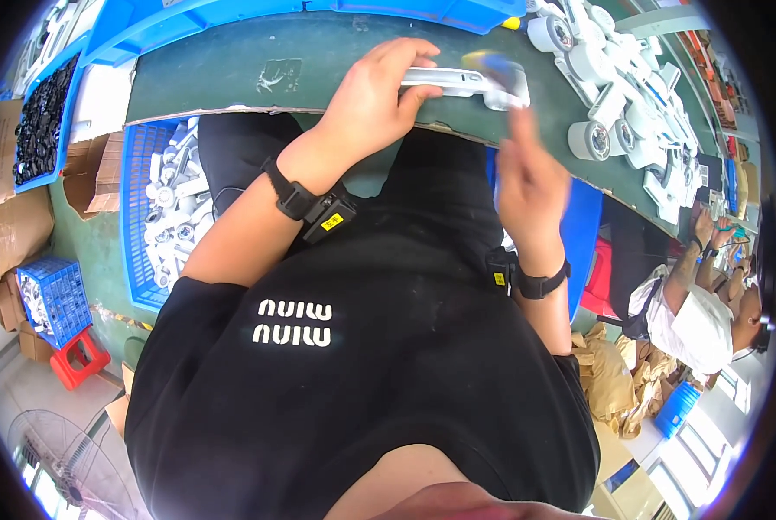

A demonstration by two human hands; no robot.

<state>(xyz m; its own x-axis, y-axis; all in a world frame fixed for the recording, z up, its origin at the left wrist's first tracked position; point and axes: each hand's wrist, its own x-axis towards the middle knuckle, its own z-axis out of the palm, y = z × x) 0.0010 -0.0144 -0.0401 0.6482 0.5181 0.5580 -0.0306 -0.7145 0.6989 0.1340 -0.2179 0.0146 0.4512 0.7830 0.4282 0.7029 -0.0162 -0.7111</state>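
My left hand (376,97) grips one end of a white plastic handle-like part (461,81), fingers over its far side and thumb on its near side. The part lies sideways just above the green worktable's (223,74) front edge. My right hand (531,186) is close to the part's right end, smeared by motion. Its fingers look curled, but what they hold cannot be made out. A blurred blue and yellow object (492,65) shows over the part's right end; its kind is unclear.
White plastic parts with round wheel-like ends (591,139) are piled on the table's right. A blue crate (132,208) of white parts stands by my left leg, beyond it a blue tray of black parts (45,117). Blue bins (232,19) line the back. Another person (700,321) works at right.
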